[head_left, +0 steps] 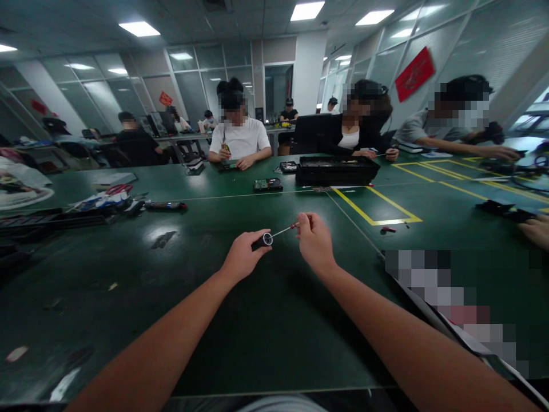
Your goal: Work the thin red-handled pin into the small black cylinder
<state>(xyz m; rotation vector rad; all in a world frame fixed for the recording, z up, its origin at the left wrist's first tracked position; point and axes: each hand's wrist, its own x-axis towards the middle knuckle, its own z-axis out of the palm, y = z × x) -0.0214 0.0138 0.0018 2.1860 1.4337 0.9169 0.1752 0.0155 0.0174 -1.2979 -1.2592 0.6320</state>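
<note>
Between the thumb and fingers of my left hand [246, 255] is a short black cylinder [262, 241], its round end with a pale ring turned towards my right side. My right hand [314, 238] pinches a thin screwdriver [283, 231] with a red part by the fingertips. Its metal shaft slants down to the left, and the tip meets the ringed end of the cylinder. Whether the tip is inside or only touching it, I cannot tell. Both hands are above the green table [274, 332], and the fingers cover most of the cylinder's body and the screwdriver's handle.
Ahead lie a green circuit board device [268, 185] and a long black housing [337, 170]. A dark tool [166, 206] and piled cables [107, 197] lie left. Yellow tape [373, 220] marks the right side. Co-workers sit across and at right, one hand [536, 230] near the right edge.
</note>
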